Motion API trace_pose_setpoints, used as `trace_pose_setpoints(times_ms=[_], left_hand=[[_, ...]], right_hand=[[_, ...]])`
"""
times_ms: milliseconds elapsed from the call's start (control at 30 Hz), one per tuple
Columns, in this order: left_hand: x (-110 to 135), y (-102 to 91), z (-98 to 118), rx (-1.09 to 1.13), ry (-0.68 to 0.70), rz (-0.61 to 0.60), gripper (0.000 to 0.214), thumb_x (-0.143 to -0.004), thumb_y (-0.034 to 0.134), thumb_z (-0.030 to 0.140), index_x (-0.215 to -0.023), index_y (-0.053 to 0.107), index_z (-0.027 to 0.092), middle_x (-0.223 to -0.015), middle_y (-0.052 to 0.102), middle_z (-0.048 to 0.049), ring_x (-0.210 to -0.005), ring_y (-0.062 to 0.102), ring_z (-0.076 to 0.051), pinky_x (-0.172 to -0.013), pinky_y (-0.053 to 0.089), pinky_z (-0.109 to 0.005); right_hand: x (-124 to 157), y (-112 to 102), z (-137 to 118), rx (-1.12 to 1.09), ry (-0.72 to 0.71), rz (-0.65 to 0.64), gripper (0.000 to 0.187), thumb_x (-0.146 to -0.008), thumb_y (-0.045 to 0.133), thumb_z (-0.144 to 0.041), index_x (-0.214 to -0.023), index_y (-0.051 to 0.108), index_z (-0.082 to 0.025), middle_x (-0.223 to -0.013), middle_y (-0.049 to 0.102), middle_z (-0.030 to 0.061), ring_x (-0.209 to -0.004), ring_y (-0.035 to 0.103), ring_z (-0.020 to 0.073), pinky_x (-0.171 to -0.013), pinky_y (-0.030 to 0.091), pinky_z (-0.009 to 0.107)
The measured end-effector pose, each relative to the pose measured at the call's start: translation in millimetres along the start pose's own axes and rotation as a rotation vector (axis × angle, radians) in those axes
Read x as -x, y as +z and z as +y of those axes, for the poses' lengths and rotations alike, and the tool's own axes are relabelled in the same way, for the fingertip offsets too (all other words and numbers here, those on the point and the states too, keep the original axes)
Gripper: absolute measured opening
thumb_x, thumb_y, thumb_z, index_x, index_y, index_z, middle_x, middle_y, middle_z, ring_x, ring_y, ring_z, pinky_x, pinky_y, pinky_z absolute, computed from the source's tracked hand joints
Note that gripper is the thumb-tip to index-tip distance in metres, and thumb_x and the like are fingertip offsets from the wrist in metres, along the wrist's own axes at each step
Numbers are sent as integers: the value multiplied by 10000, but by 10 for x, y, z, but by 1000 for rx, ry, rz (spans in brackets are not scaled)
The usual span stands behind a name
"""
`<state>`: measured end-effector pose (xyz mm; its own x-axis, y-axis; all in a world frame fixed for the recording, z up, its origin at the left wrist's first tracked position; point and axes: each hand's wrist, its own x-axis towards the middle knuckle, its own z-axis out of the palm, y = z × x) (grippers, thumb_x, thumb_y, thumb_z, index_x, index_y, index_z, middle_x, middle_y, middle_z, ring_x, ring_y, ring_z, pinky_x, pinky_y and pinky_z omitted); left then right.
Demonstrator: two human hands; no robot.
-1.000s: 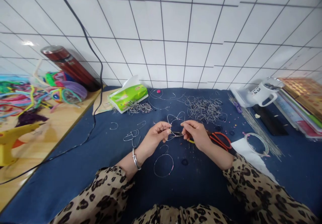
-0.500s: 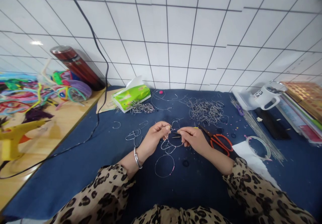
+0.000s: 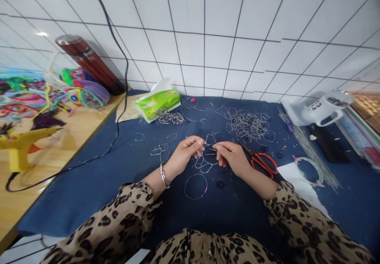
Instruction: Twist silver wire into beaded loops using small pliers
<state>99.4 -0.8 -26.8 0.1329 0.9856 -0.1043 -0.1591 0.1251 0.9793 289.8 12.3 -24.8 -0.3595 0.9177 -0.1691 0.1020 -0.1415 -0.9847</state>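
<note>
My left hand (image 3: 189, 150) pinches a thin wire ring (image 3: 212, 163) between thumb and fingers, over the blue cloth. My right hand (image 3: 230, 155) closes on the same ring from the other side, thumb against forefinger. Just under the hands lie bent wire loops (image 3: 203, 165), partly covered by the ring. Closer to my body rests a second wire ring (image 3: 185, 188), with small pink beads on its right side. Orange-handled pliers (image 3: 268, 160) lie beside my right hand, their jaws partly hidden behind it.
Behind the hands sit a heap of bent wires (image 3: 248, 124) and a green tissue pack (image 3: 157, 105). A white mug (image 3: 325, 111), straight wires (image 3: 311, 153) and a clear coil (image 3: 319, 171) are on the right. At left are a yellow glue gun (image 3: 22, 149), its black cord and a red flask (image 3: 92, 66).
The camera view has tilted and shifted slightly, so the table appears moved. Both hands keep hold of the wire ring, with little change in their grip.
</note>
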Motion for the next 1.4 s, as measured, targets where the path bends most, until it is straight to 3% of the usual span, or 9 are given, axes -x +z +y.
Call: trace_pose_setpoints(times_ms=[200, 433, 567, 700, 933, 1067, 1200, 1300, 1400], left_hand=[[4, 25, -4, 5, 13, -8, 219, -825, 555, 357, -914, 595, 161, -745, 579, -17, -567, 495, -81, -519, 382, -205], [24, 14, 8, -59, 36, 33, 252, -846, 513, 382, -884, 603, 149, -707, 586, -17, -547, 490, -77, -528, 386, -203], [52, 25, 41, -160, 103, -6, 238, -833, 538, 368, -933, 596, 160, -754, 598, -21, -617, 528, -97, -567, 406, -214], [65, 26, 45, -296, 132, -45, 229, -813, 562, 376, -820, 606, 151, -668, 567, 0, -573, 491, -88, -554, 398, -211], [77, -9, 47, -355, 103, -57, 243, -829, 523, 395, -791, 575, 161, -652, 565, 4, -549, 516, -88, -522, 408, -202], [49, -124, 156, -381, 180, 33, 238, -815, 543, 384, -751, 578, 158, -611, 546, 9, -519, 486, -80, -505, 394, -195], [14, -311, 275, -251, 248, 216, 233, -792, 566, 391, -764, 569, 160, -637, 549, 8, -501, 472, -73, -479, 377, -188], [7, -429, 297, -227, 258, 268, 237, -791, 562, 391, -755, 564, 158, -621, 543, 9, -497, 471, -75, -475, 372, -187], [17, -540, 290, -305, 233, 264, 246, -795, 555, 395, -736, 564, 156, -625, 547, 6, -501, 471, -75, -477, 371, -186]], right_hand=[[-29, -16, 45, -132, 17, 31, 339, -783, 545, -450, -963, 619, -173, -616, 581, -19, -449, 545, 90, -385, 397, 190], [16, -10, 39, 7, -36, -8, 334, -823, 486, -451, -965, 625, -184, -546, 542, -45, -399, 490, 65, -378, 368, 172], [34, -1, 40, 71, -51, -21, 335, -835, 466, -449, -980, 621, -189, -590, 561, -35, -427, 518, 70, -401, 395, 178], [45, 2, 57, 122, -79, -36, 336, -842, 456, -438, -1002, 616, -191, -605, 565, -31, -442, 531, 76, -420, 420, 189], [81, 31, 71, 180, -192, -34, 342, -848, 450, -440, -1025, 613, -197, -660, 572, -21, -510, 543, 84, -506, 473, 218], [81, 6, 39, 250, -256, -5, 377, -894, 348, -443, -1044, 594, -200, -745, 590, 3, -594, 564, 97, -573, 476, 237], [29, -86, -9, 626, -375, 99, 337, -896, 360, -410, -984, 622, -218, -872, 609, 27, -791, 565, 130, -766, 445, 286], [27, -127, -61, 1064, -409, 51, 329, -831, 481, -447, -1020, 614, -213, -950, 587, 64, -929, 514, 192, -838, 402, 339], [82, -114, -119, 1423, -383, -17, 497, -724, 589, -532, -1092, 571, -200, -1016, 548, 109, -1002, 456, 273, -830, 385, 404]])
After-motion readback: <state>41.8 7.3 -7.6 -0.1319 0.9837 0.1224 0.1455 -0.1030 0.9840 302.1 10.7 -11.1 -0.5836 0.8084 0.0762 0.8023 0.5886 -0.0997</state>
